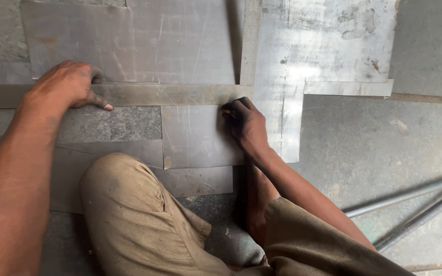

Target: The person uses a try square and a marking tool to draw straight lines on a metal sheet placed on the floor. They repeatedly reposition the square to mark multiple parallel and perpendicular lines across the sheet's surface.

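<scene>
A large metal set square lies on grey metal sheets on the floor; its long blade [170, 94] runs left to right and its ruler arm [250, 41] runs away from me. My left hand [67, 84] presses flat on the blade near its left end. My right hand [245, 122] is closed around a small marking tool whose tip touches the sheet [193, 135] just under the blade's lower edge. Most of the tool is hidden inside my fist.
A brighter, stained L-shaped metal sheet [323, 46] lies at the upper right. Two metal rods [410, 197] lie on the concrete floor at the lower right. My bent knees in khaki trousers [129, 214] fill the lower middle.
</scene>
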